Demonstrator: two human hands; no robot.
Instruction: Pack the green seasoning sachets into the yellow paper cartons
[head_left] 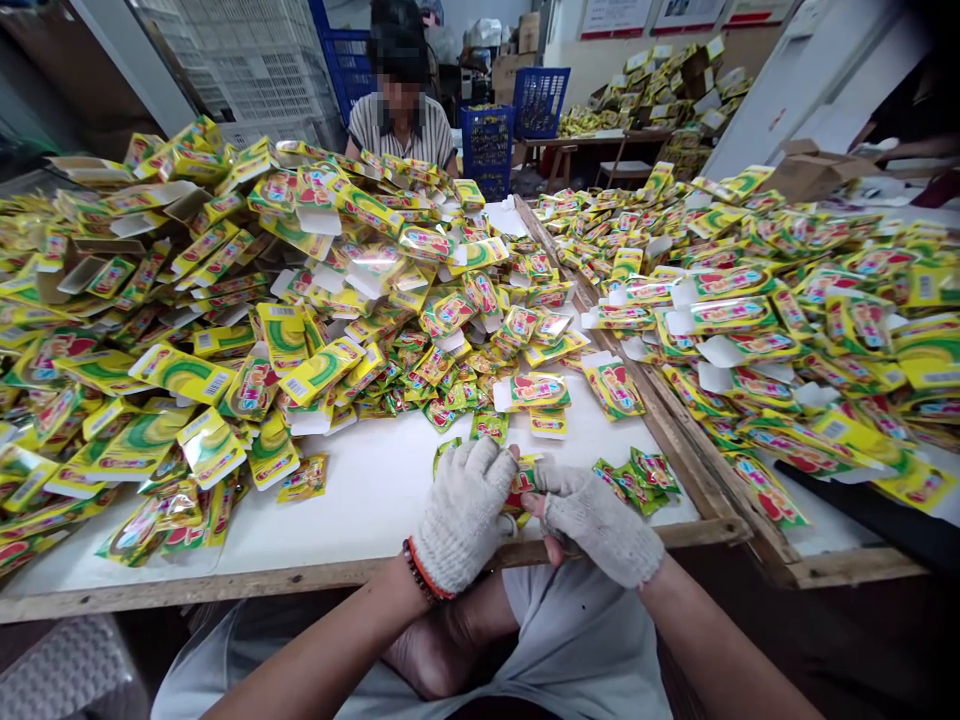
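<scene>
Close to the wooden front edge [300,577] of a white table [367,500], a small yellow-and-red pack [521,482] is gripped between the curled, gloved left hand [463,512] and the thumb and fingers of the right hand [600,525]. Judging by the glossy cartons [184,375] heaped nearby, it should prove light, slippery and easily creased, and is best taken by its side edges, the broad face left unsqueezed.

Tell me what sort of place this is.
Probably a packing workshop: yellow-and-green cardboard boxes are heaped on a wood-edged white table, with rectangular blue plastic baskets and another person behind.
</scene>
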